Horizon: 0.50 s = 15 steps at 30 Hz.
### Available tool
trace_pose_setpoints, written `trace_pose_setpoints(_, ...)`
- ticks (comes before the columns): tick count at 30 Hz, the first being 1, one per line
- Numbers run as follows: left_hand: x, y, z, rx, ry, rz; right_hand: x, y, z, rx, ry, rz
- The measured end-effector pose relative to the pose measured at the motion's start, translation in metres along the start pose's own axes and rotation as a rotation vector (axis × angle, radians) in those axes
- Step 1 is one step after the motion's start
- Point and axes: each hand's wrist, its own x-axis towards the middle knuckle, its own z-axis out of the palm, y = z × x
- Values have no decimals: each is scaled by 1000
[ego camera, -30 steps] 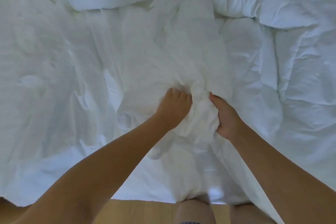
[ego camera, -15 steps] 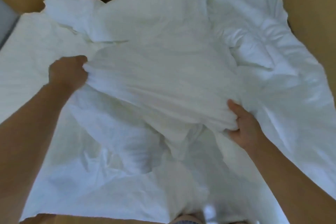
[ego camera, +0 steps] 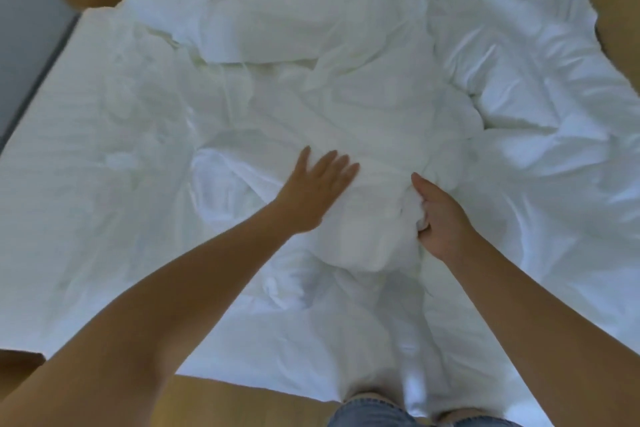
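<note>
The left hand (ego camera: pixel 317 185) lies flat with fingers straight and slightly spread, palm down on the white sheet (ego camera: pixel 363 135). Just beside it, the right hand (ego camera: pixel 441 215) has its fingers curled round a bunched fold of the same sheet, thumb pointing away from the person. Between both hands the cloth rises in a rumpled mound. The sheet spreads crumpled across the bed (ego camera: pixel 62 156), with a thicker duvet (ego camera: pixel 526 55) heaped at the far right.
</note>
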Motion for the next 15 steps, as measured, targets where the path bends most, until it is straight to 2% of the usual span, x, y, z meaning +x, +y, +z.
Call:
trace_pose_setpoints(3, 24, 15, -15, 120, 130, 48, -1, -5, 3, -31, 7, -17)
trace_pose_setpoints(6, 49, -5, -41, -33, 207, 14, -1, -8, 3, -50, -10, -34)
trace_pose_setpoints(7, 54, -26, -50, -136, 254, -44, -1, -10, 2, -38, -12, -44)
trace_pose_setpoints(9, 61, -82, -58, -386, 285, -280, -1, -17, -2, 21, -13, -66)
trace_pose_setpoints(10, 58, -112, -55, -391, 286, -435, -2, -21, -4, 53, -36, -74)
trace_pose_setpoints(13, 28, -158, -26, -368, 91, -737, -3, -31, 2, 51, -138, -93)
trace_pose_setpoints(15, 18, -141, -19, -396, -53, -746, -2, -29, 14, 6, -147, -94)
